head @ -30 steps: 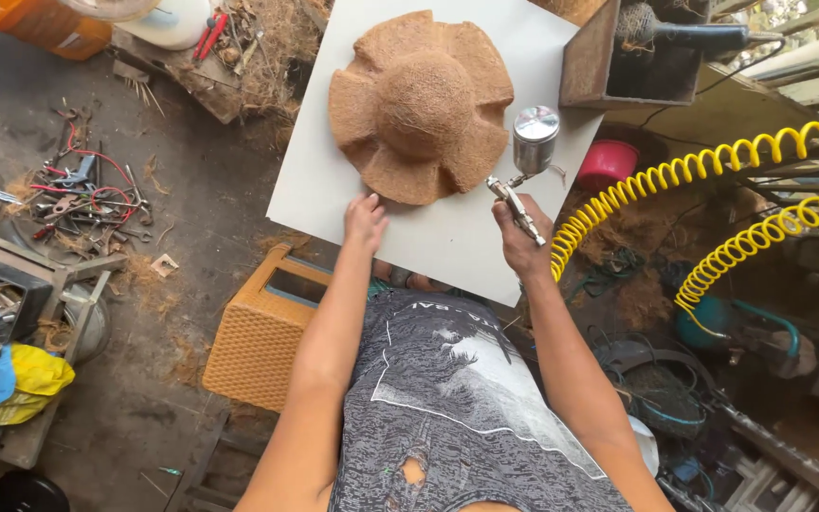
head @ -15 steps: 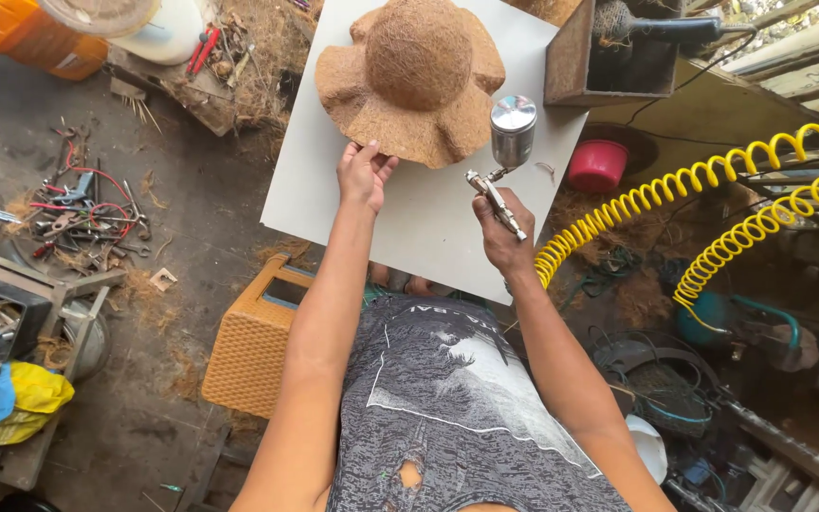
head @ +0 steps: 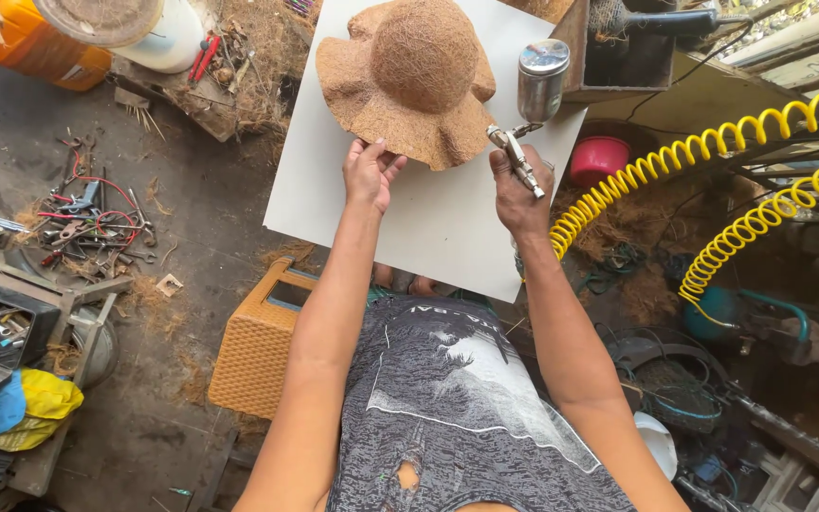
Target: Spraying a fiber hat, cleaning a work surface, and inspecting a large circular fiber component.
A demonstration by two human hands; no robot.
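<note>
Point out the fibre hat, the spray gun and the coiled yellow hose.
fibre hat (head: 419,66), head view, on the rounded crown.
spray gun (head: 542,81), head view, on the side of its metal cup.
yellow hose (head: 675,156), head view, on a coil midway along the upper run.
</note>
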